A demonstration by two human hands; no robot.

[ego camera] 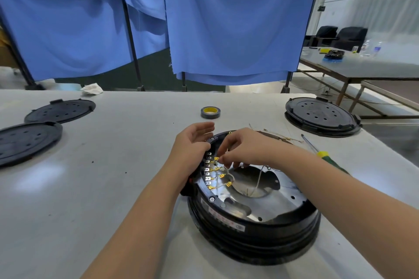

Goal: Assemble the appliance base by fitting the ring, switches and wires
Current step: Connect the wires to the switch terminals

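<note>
Inside the base (pixel 254 217), tagged wires (pixel 221 175) lie on its plate; the right hand (pixel 243 148) pinches one, the left hand (pixel 192 142) braces the rim, fingers loosely spread.

Workshop: long worktables (pixel 90 165), blue partition curtains (pixel 226 29), screwdriver (pixel 317 152).

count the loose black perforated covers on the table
3: two overlapping at the left edge, one at the far right, possibly stacked on another part.

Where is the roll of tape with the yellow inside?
In the head view, the tape roll lies on the white table, just beyond the left hand and the appliance base.
</note>
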